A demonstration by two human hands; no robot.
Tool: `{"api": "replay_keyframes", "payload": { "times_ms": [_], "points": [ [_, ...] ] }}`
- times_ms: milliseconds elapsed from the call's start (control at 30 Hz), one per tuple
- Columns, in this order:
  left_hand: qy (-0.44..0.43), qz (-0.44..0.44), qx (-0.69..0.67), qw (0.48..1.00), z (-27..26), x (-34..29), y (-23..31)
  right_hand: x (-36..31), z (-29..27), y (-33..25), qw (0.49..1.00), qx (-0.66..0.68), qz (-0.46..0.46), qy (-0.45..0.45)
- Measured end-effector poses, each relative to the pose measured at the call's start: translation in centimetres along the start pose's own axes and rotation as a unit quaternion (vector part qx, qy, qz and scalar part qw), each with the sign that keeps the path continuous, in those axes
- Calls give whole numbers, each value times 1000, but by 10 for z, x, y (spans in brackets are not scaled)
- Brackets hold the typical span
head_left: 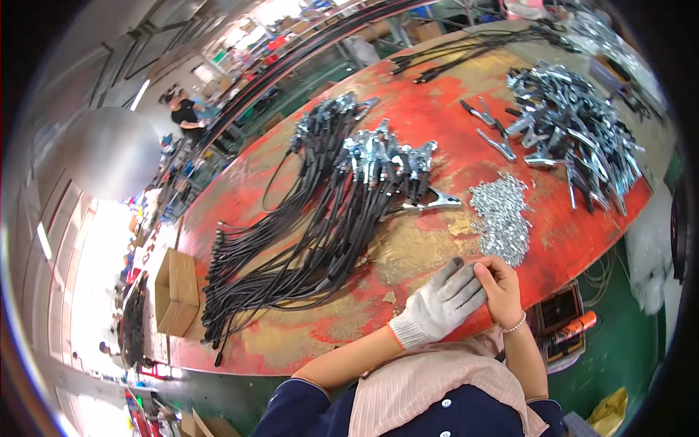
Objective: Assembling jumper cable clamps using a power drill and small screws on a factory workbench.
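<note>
My left hand (443, 304) wears a white knit glove with a dark patch at one fingertip. Its fingers are stretched out side by side, back up, toward my other hand. Bare, with a beaded bracelet at the wrist, my right hand (501, 290) meets the glove's fingertips. Thumb and fingers there are curled in a pinch; anything between them is hidden. Just beyond both hands lies a pile of small shiny metal parts (502, 218). Further left, bundled black cables (313, 240) end in metal clamps (389, 156), one with its silver handle (437, 200) sticking out.
A heap of metal spring clamps (568, 124) covers the table's right side, with a few loose clamps (495, 131) beside it. More black cables (473, 51) lie at the far edge. A cardboard box (176, 291) stands at the left. Another person (188, 116) stands in the background.
</note>
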State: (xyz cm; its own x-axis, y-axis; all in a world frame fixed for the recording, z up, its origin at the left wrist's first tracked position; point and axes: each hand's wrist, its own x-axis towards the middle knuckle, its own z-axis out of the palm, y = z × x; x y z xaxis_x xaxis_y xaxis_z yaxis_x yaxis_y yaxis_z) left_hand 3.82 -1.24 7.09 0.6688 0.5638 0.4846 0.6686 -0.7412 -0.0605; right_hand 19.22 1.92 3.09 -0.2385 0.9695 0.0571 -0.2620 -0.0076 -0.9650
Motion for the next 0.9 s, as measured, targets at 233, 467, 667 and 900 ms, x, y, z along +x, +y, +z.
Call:
{"api": "replay_keyframes", "payload": {
  "times_ms": [233, 467, 667, 900],
  "points": [
    [-192, -182, 57, 963, -15, 38, 0, 69, -10, 7, 991, -108, -70, 45],
    [-202, -227, 207, 930, -47, 14, -6, 190, 13, 25, 992, -83, -94, -23],
    [-90, -586, -31, 805, -107, -132, 74, 206, 54, -21, 956, -157, 21, -248],
    [18, -624, 117, 772, -157, -152, 44, 173, 100, -52, 764, -363, -302, -438]
  ]
}}
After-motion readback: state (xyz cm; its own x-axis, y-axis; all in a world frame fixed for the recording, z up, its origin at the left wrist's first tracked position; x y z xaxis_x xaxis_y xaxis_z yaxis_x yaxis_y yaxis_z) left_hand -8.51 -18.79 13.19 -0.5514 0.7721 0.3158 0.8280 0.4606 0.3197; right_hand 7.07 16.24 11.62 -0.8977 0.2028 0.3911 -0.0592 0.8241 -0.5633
